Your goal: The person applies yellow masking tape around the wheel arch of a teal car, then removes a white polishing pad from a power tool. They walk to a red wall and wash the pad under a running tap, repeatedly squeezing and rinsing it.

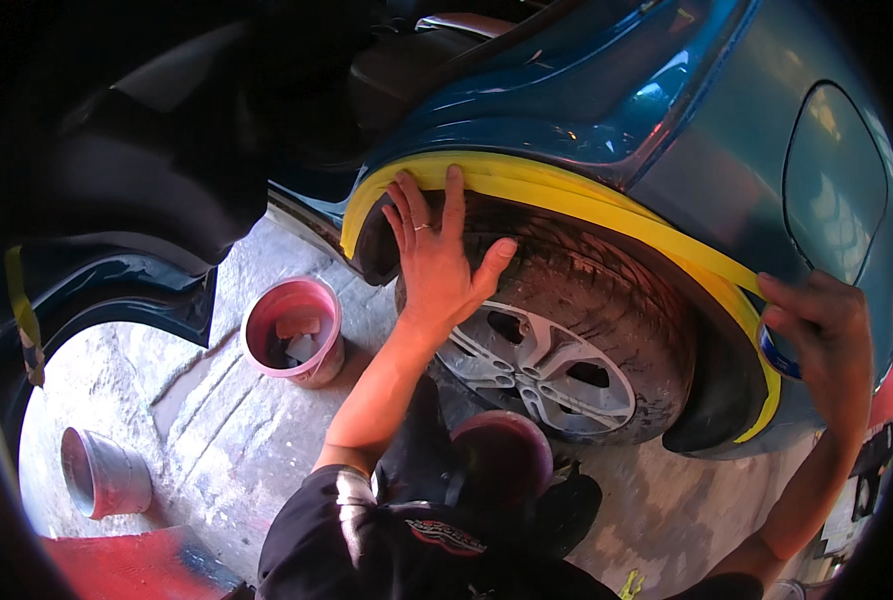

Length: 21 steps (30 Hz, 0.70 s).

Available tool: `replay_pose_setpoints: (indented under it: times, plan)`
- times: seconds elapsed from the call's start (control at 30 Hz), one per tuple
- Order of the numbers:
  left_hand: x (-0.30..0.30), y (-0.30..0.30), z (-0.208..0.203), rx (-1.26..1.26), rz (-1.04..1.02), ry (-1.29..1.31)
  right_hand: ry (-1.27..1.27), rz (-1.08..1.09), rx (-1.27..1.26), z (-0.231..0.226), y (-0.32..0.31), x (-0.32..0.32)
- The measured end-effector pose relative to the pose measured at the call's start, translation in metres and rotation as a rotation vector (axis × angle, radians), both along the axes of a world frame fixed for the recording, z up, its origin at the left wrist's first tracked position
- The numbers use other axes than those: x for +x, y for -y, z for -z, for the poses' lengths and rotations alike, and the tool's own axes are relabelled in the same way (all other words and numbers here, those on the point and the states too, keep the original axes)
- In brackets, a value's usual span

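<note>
My left hand is spread open at the top left of the wheel arch. Its fingertips touch the yellow masking tape that runs along the arch edge of the blue-green car. Over at the right, my right hand is closed on a tape roll, whose blue core partly shows. From that hand a taut yellow strip reaches to the arch; more tape follows the arch's right side downward. Beneath my left hand is the dirty tire with its silver wheel rim.
A pink bucket with small blocks inside stands on the stained floor. A greyish bucket is farther left. The open car door spans the upper left, with a red panel below. A round fuel flap is at right.
</note>
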State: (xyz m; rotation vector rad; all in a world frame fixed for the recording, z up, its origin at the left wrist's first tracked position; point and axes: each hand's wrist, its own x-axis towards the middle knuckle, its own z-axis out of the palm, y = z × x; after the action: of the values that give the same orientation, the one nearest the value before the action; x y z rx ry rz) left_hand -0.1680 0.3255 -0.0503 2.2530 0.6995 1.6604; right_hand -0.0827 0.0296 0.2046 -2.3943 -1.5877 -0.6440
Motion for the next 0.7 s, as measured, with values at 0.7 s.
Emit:
replay_pose_setpoints:
  times: [0.7]
  plan:
    - [0.009,0.025,-0.018,0.284,0.051,-0.136,-0.106,-0.077,0.188,0.046,0.030,0.015]
